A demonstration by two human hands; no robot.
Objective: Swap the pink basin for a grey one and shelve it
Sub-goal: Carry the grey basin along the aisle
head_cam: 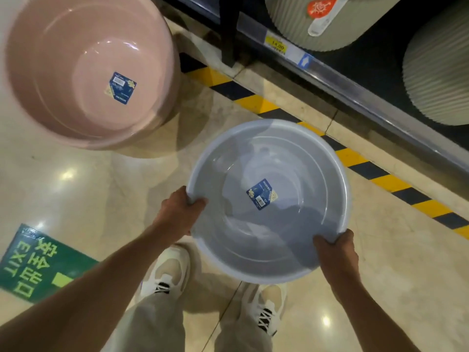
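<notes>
A round grey basin [291, 158] with a blue label on its bottom is held level above the floor, in front of my feet. My left hand [177, 212] grips its near-left rim, thumb inside. My right hand [337, 250] grips the near-right rim the same way. A pink basin [63, 59] with the same kind of label stands at the upper left, on top of what looks like a stack of pink basins, apart from both hands.
A dark shelf [355, 90] with a price strip runs diagonally along the upper right; ribbed pale tubs [436, 80] stand on it. Yellow-and-black hazard tape [355, 156] marks the floor before the shelf. A green EXIT floor sign [33, 262] lies at lower left.
</notes>
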